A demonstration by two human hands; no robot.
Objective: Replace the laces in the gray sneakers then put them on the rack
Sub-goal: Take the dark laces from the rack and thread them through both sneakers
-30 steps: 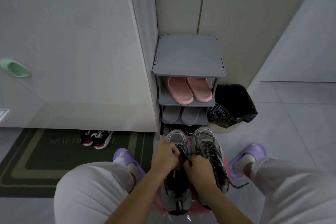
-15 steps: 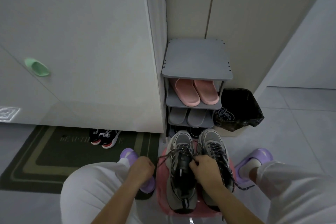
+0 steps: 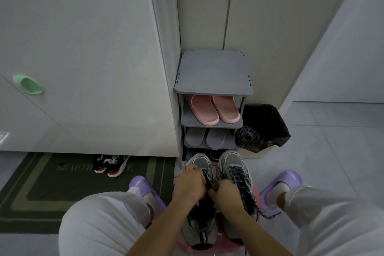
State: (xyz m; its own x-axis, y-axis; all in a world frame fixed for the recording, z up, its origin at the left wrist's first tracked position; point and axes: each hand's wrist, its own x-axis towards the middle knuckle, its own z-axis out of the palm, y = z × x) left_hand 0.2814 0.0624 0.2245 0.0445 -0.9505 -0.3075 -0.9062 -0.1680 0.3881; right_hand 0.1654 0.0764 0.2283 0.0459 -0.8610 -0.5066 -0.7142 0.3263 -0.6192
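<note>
Two gray sneakers stand side by side on a pink stool (image 3: 256, 191) between my knees. The left sneaker (image 3: 199, 228) points away from me, and both hands work over its tongue. My left hand (image 3: 190, 186) grips the dark patterned lace (image 3: 211, 174) on the left side. My right hand (image 3: 225, 195) pinches the same lace just to the right. The right sneaker (image 3: 233, 164) carries a dark lace threaded up its front, one end trailing off the stool. The gray shoe rack (image 3: 214, 72) stands ahead in the corner.
Pink slippers (image 3: 215, 110) and gray slippers (image 3: 205, 137) fill the rack's middle shelves. A black-lined bin (image 3: 262, 127) holding old laces stands right of the rack. Black-red shoes (image 3: 112, 164) sit on a green mat (image 3: 52, 189) at left. My purple slippers flank the stool.
My left hand, which had dropped away to the left half a second ago, has come back onto the left sneaker's lace beside my right hand.
</note>
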